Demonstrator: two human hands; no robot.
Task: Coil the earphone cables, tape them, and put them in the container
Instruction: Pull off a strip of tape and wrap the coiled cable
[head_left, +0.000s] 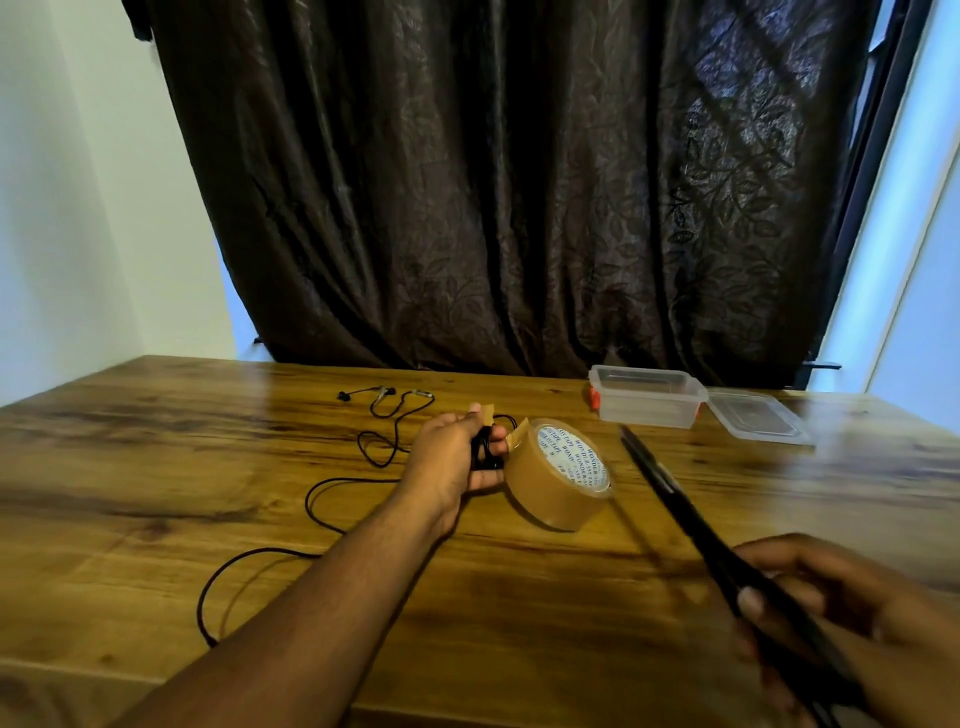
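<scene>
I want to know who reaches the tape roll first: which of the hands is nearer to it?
Left. The left hand, gripping coiled cable, sits right beside the tape roll; the right hand, holding scissors, is well nearer the camera.

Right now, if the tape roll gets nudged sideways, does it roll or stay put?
The tape roll probably rolls: it looks propped on its curved edge on the table, label face tilted up. A strip of tape seems to run to the left hand, which may tether it. The thick winding suggests some heft, so it shouldn't skitter.
</scene>
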